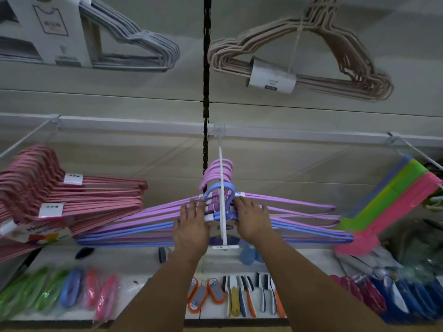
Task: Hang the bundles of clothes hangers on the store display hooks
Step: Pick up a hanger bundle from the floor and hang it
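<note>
Display stock, counted

Two hands (191, 226) (251, 219); three display hooks (221, 188) (24, 140) (417, 152); two hanger bundles above, grey (134, 37) and beige (311, 56); three orange-edged scrubbers (206, 294).

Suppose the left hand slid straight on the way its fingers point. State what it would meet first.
Probably the purple hanger necks, which the left hand already touches at its fingertips; beyond them the purple hooks on the white display hook. Depth unclear.

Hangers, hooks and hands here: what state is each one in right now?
Blue bundle: on the centre hook, nearest the tip.
Purple bundle: hung on the same hook, behind the blue.
Centre hook: loaded with both bundles.
Left hand: fingers straight, touching the hanger necks.
Right hand: fingers on the necks; grip unclear.
Pink bundles: hanging at left.
Beige bundle: hanging above.
</note>
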### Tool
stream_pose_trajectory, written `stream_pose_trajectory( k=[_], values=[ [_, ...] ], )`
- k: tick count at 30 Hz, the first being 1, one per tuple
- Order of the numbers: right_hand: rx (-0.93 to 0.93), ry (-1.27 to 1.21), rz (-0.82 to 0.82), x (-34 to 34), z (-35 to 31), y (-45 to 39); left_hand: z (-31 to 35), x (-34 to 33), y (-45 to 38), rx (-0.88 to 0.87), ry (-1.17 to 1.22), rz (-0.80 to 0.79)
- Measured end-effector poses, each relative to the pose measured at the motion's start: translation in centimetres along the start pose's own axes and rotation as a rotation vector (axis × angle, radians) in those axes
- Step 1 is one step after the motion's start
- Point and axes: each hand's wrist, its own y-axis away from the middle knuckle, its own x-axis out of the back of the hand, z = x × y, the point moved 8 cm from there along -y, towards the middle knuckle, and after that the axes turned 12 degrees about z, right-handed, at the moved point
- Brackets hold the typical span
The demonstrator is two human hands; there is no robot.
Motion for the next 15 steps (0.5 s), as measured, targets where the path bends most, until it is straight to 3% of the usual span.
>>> stream_pose_trajectory(
  k=[12, 15],
  values=[
    [-0.381, -0.347, 0.050, 3.8, 6.7, 9.5, 2.3, 1.4, 6.0, 0.112, 0.248, -0.012],
    [-0.481, -0.377, 0.068, 5.2, 10.1, 13.6, 5.1, 1.7, 8.9, 0.018, 0.186, -0.012]
  ],
)
